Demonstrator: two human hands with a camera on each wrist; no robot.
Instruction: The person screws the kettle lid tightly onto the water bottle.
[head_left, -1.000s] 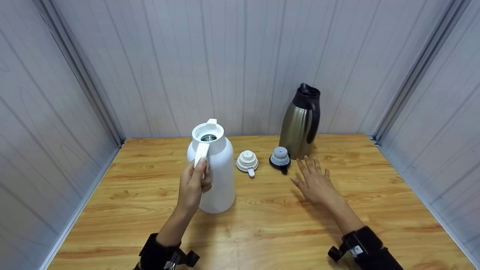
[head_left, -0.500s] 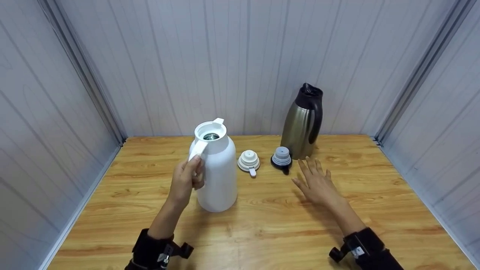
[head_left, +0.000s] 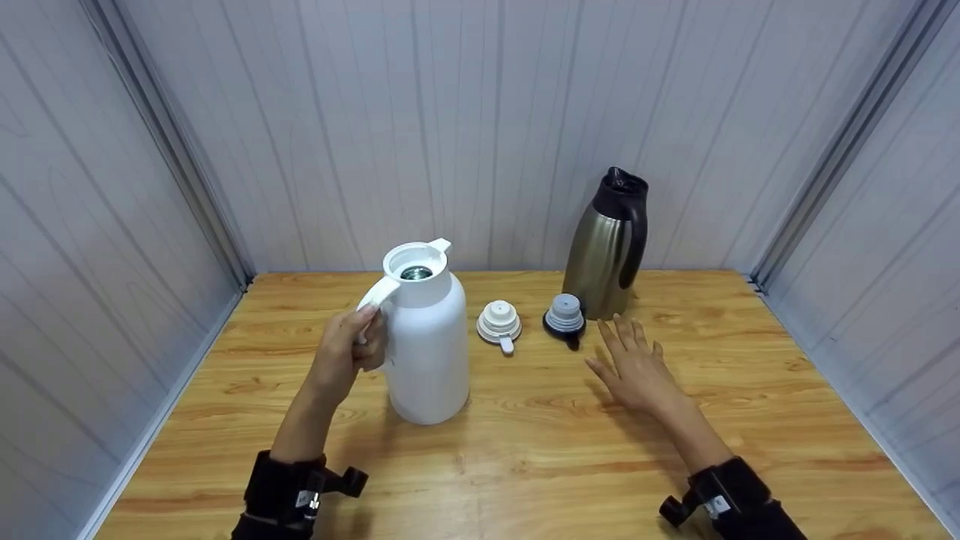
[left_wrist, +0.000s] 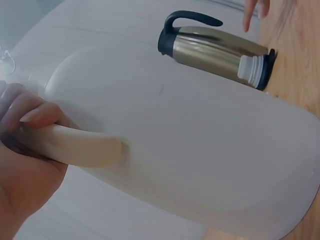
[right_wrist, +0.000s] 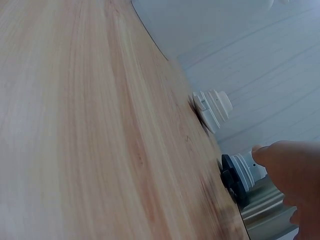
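A white thermos jug (head_left: 425, 352) stands lidless on the wooden table (head_left: 525, 450). My left hand (head_left: 345, 352) grips its handle (left_wrist: 70, 145); the jug body (left_wrist: 190, 150) fills the left wrist view. A steel jug (head_left: 606, 244) with a black top stands at the back, also lidless, seen again as the steel jug (left_wrist: 215, 47). Between the jugs lie a white stopper (head_left: 499, 322) and a grey-black stopper (head_left: 564, 316). My right hand (head_left: 634, 367) lies flat on the table with straight fingers, just right of the grey-black stopper (right_wrist: 242, 172); the white stopper (right_wrist: 212, 107) lies beyond.
Grey panel walls (head_left: 480, 127) close the table on the left, back and right. Bare wood runs along the front of the table and to the right of my right hand.
My left hand has turned the white jug on the spot, swinging its handle from the front round to the left. The right hand has stayed flat.
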